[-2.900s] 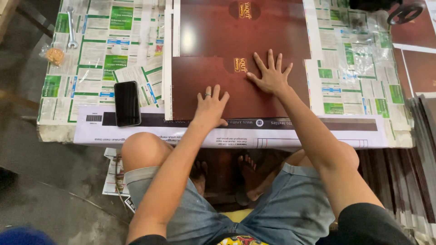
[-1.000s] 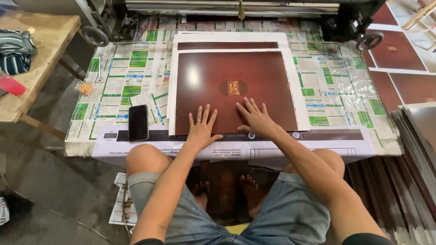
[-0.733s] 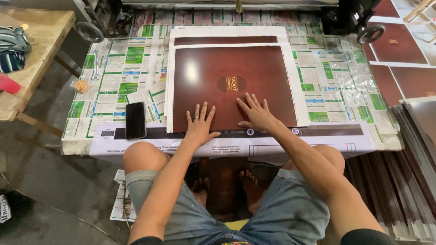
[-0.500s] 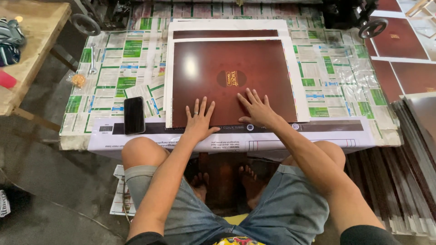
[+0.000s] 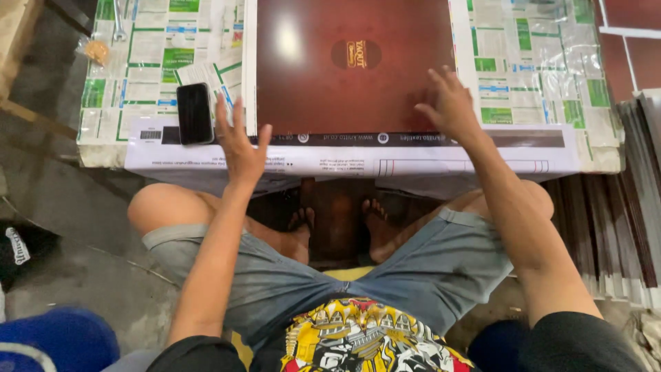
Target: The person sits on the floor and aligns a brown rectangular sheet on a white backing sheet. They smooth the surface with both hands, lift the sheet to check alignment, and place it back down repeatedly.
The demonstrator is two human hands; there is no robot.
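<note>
A large dark red glossy sheet point(image 5: 330, 89) with a gold emblem lies on the low work table point(image 5: 103, 148). My left hand point(image 5: 237, 141) rests flat with fingers spread at the sheet's near left corner, beside a black phone point(image 5: 195, 113). My right hand point(image 5: 451, 103) presses with fingers spread on the sheet's near right corner. Neither hand holds anything. A white printed strip point(image 5: 358, 160) runs along the table's front edge under the sheet.
Printed green and white paper point(image 5: 537, 62) covers the table. More dark red sheets point(image 5: 637, 41) lie at the far right. A stack of boards point(image 5: 620, 227) stands on edge at the right. A wrench point(image 5: 118, 21) lies at the far left. My bare feet point(image 5: 337, 224) rest under the table.
Both hands have moved apart, from the middle of the sheet's near edge out to its left and right corners. The view has dropped closer to the table.
</note>
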